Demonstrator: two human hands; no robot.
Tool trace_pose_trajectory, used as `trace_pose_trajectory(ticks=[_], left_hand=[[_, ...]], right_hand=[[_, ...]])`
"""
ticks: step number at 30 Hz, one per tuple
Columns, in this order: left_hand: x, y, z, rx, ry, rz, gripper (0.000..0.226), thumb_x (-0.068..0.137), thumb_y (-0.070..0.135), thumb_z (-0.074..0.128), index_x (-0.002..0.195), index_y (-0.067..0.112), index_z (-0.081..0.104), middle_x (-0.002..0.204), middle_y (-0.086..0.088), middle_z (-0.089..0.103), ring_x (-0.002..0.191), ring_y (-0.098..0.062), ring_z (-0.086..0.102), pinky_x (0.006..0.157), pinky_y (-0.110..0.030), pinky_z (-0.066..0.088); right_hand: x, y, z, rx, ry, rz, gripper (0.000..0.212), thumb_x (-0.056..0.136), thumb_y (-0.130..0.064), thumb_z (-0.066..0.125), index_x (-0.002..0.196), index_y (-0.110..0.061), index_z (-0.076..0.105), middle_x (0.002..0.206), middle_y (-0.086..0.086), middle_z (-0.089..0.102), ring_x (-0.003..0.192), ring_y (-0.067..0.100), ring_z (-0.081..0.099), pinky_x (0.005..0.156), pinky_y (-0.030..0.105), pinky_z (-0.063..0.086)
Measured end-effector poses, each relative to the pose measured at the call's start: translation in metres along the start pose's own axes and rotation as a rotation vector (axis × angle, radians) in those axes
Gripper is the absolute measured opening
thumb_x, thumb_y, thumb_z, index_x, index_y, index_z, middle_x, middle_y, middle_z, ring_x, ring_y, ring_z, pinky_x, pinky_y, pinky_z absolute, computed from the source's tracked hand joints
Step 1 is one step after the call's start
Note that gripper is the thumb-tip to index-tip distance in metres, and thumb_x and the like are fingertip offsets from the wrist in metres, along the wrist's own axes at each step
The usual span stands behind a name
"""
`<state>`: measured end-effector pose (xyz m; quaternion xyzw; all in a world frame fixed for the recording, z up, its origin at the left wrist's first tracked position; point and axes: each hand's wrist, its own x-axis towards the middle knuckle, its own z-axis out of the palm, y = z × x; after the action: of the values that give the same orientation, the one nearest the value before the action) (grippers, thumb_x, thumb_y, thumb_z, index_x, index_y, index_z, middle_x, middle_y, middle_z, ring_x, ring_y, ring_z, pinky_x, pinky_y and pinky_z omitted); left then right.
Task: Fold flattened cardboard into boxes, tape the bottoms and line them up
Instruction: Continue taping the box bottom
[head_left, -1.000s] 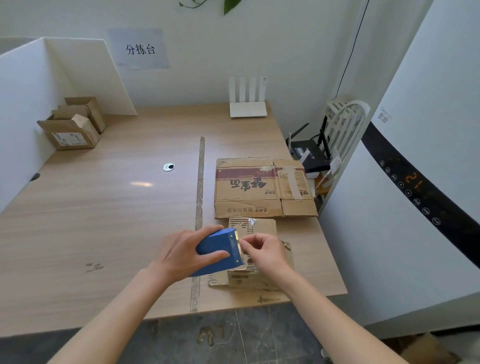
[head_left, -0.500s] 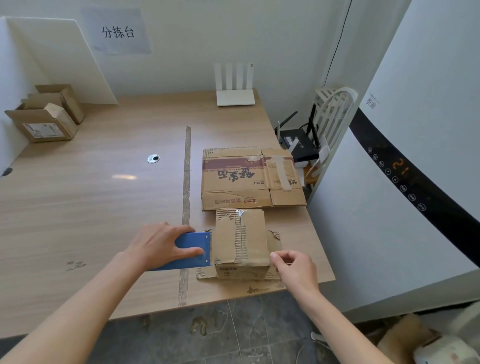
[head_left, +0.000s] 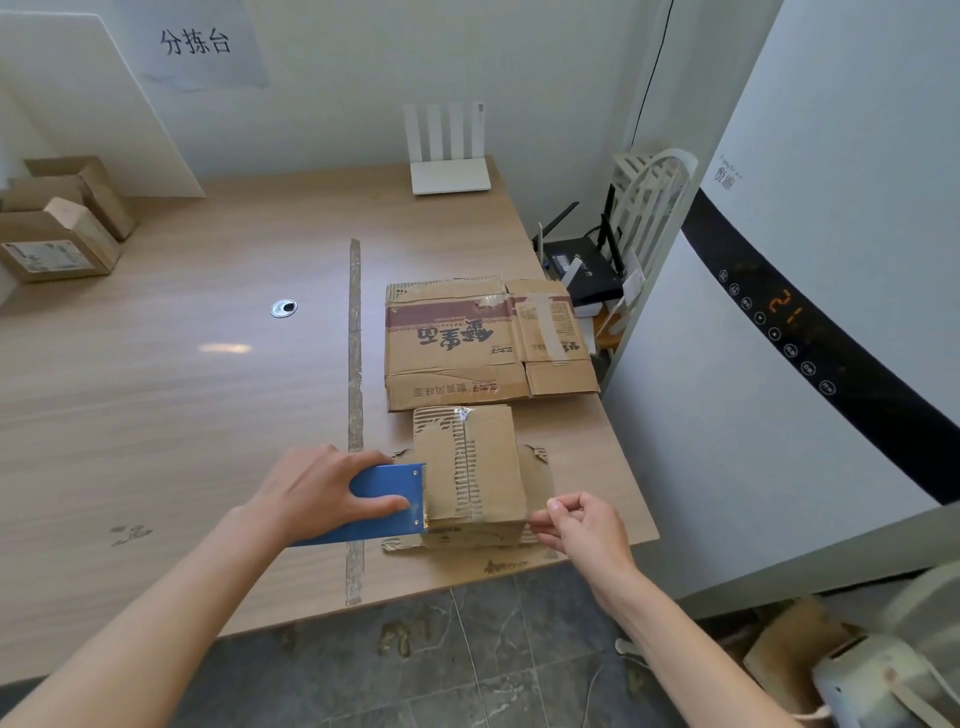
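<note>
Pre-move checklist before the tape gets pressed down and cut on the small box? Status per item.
1. Left hand holds the blue tape dispenser: ok.
2. Dispenser's front edge is at the left side of the small box: ok.
3. Right hand pinches the tape end at the box's right side: fingers are pinched there, but the clear tape itself cannot be told.
4. Tape lies across the box's bottom seam: cannot tell.
5. Box sits fully on the wooden table: ok, though near the front edge.
6. Flattened printed carton lies behind, apart from the box: ok.
</note>
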<state>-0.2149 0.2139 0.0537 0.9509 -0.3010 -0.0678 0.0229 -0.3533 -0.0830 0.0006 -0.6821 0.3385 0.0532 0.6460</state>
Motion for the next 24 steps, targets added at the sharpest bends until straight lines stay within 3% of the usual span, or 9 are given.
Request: trace_pose_trajectory(ticks=[6, 14, 20, 22, 24], left_hand=[[-0.004, 0.001, 0.003, -0.046, 0.006, 0.003, 0.108, 0.053, 0.105, -0.002, 0.128, 0.049, 0.053, 0.087, 0.017, 0.068, 0.062, 0.000, 0.060, 0.052, -0.015, 0.043], [-0.007, 0.002, 0.014, -0.071, -0.029, -0.044, 0.115, 0.051, 0.106, -0.003, 0.134, 0.046, 0.050, 0.094, 0.017, 0.068, 0.065, 0.000, 0.062, 0.060, -0.019, 0.054], [-0.004, 0.000, 0.019, -0.067, -0.035, -0.070, 0.114, 0.053, 0.105, -0.002, 0.137, 0.046, 0.048, 0.095, 0.017, 0.068, 0.066, -0.001, 0.062, 0.060, -0.021, 0.055], [-0.005, -0.001, 0.020, -0.066, -0.023, -0.073, 0.113, 0.054, 0.105, -0.001, 0.136, 0.046, 0.049, 0.093, 0.016, 0.069, 0.065, -0.001, 0.062, 0.059, -0.022, 0.055], [-0.007, -0.001, 0.020, -0.066, -0.014, -0.068, 0.111, 0.055, 0.105, -0.002, 0.134, 0.046, 0.050, 0.092, 0.016, 0.068, 0.065, -0.001, 0.061, 0.059, -0.021, 0.054]], right_hand=[[0.002, -0.002, 0.000, -0.022, -0.021, 0.012, 0.009, 0.105, -0.015, 0.056, 0.105, -0.011, 0.064, 0.088, 0.001, 0.080, 0.086, 0.012, 0.077, 0.083, 0.031, 0.063], [0.008, 0.004, 0.004, -0.019, -0.005, 0.072, 0.010, 0.102, -0.014, 0.062, 0.101, -0.008, 0.069, 0.084, 0.003, 0.080, 0.085, 0.014, 0.077, 0.081, 0.032, 0.064], [0.012, 0.010, 0.014, -0.109, -0.018, 0.093, 0.010, 0.098, -0.024, 0.070, 0.102, -0.016, 0.074, 0.103, 0.004, 0.076, 0.093, 0.019, 0.073, 0.079, 0.032, 0.064], [0.013, 0.011, 0.018, -0.155, -0.015, 0.113, 0.023, 0.096, -0.030, 0.072, 0.116, -0.019, 0.070, 0.119, 0.005, 0.072, 0.096, 0.019, 0.071, 0.078, 0.033, 0.064], [0.017, 0.011, 0.016, -0.322, 0.015, 0.136, 0.070, 0.089, -0.035, 0.080, 0.148, -0.020, 0.047, 0.142, 0.007, 0.059, 0.113, 0.025, 0.067, 0.088, 0.039, 0.062]])
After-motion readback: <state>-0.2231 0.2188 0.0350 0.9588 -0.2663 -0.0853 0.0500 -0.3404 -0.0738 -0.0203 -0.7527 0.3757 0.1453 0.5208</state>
